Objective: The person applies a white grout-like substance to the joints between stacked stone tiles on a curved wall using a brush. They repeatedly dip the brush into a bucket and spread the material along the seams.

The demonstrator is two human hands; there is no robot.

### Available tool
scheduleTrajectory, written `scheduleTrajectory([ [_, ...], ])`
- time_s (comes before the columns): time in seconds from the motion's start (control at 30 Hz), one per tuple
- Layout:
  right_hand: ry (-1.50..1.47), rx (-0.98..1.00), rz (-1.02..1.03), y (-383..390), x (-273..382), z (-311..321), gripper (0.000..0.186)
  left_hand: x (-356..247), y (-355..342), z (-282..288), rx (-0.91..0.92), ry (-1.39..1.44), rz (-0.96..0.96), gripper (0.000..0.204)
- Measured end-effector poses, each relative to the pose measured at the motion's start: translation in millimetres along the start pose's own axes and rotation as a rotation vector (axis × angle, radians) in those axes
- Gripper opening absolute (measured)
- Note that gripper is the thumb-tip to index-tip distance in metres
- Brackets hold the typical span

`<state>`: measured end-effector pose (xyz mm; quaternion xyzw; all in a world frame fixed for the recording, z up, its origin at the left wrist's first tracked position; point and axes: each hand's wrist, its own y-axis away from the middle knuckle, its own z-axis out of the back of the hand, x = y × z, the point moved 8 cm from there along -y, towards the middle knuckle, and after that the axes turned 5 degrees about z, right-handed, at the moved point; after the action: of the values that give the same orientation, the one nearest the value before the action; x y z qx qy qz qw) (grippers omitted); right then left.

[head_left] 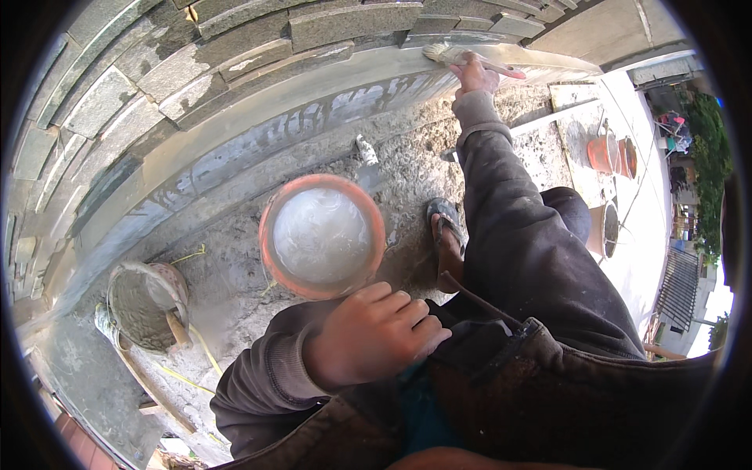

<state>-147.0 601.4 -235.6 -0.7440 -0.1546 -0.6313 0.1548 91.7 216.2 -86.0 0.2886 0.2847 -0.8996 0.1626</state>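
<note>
Brush (443,53), at one o'clock in the view: its bristles are lying against the pale band (372,69) below the stone cladding (356,22). Right hand (475,77): is gripping the handle close to the bristles, apparently for control at full reach. Left hand (374,333): fingers are resting loosely curled near the body; palm hidden, so contents cannot be told. Orange bucket (377,223), eleven o'clock from that hand: is holding pale liquid (321,235), seemingly within easy dipping range. Second bucket (183,286), eight o'clock: is containing grey mix (137,315), standing aside, probably to free footing. Sandalled foot (445,223), three o'clock from the orange bucket: is likely steadying the stretch.
</note>
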Motion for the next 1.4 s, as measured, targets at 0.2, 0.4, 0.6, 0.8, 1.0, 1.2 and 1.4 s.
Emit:
scheduleTrajectory([
  [0.2, -0.017, 0.468, 0.231, 87.1, 17.0, -61.6, 0.022, 9.2, -4.4, -0.3, -0.003, -0.001, 0.028, 0.028],
  [0.4, 0.121, 0.563, 0.258, 107.2, 14.5, -83.6, 0.024, 10.1, -6.8, 0.4, -0.033, 0.006, 0.046, 0.025],
  [0.6, 0.026, 0.570, 0.143, 99.3, 15.4, -77.6, 0.031, 3.4, 1.8, 2.0, -0.106, 0.017, 0.050, 0.024],
  [0.8, 0.033, 0.543, 0.105, 79.0, 26.9, -61.7, 0.025, 2.2, 10.9, 2.5, -0.111, -0.019, 0.051, 0.024],
  [1.0, 0.011, 0.548, -0.014, 91.5, 0.9, -63.4, 0.026, -5.2, 16.5, 9.7, -0.204, -0.034, -0.028, 0.022],
  [1.2, 0.005, 0.770, 0.061, 189.9, 5.9, -136.1, 0.026, -9.7, 26.8, 27.1, -0.339, -0.030, 0.011, 0.018],
  [1.4, 0.038, 0.781, 0.136, 227.3, 11.7, -153.9, 0.022, -15.4, 38.1, 37.9, -0.314, -0.049, 0.082, 0.014],
])
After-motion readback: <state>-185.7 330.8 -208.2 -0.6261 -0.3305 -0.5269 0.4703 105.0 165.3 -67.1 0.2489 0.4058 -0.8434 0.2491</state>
